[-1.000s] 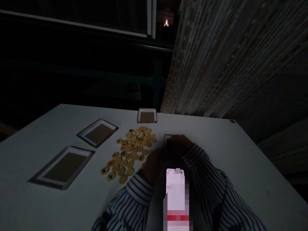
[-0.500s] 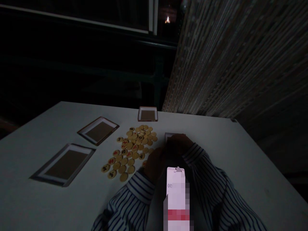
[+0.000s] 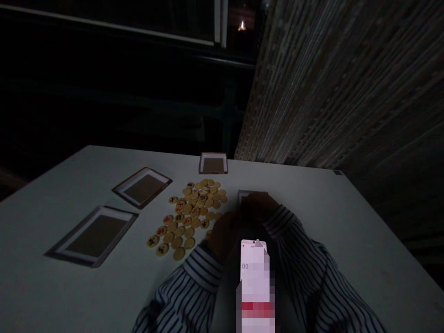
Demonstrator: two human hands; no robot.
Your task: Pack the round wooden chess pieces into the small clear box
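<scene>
In the head view my left hand (image 3: 222, 235) rests at the right edge of a spread of round wooden Chinese chess pieces (image 3: 187, 209), some showing red or black characters, others blank. My right hand (image 3: 261, 206) is close beside it, over a shallow box lid or tray (image 3: 247, 193) whose far edge shows past the knuckles. Both hands are turned inward and nearly meet. The fingers are lost in deep shadow, so whatever they hold is hidden. Below the hands lies a lit phone (image 3: 255, 273), partly blurred out.
Three more shallow rectangular trays sit on the white table (image 3: 298, 185): a near-left tray (image 3: 99, 236), a tray behind it (image 3: 143, 187) and a small far tray (image 3: 213, 163). A string curtain (image 3: 294, 92) hangs beyond the far right edge. The room is dark.
The view has shifted very slightly. My hands, the chess pieces and the trays keep practically the same places.
</scene>
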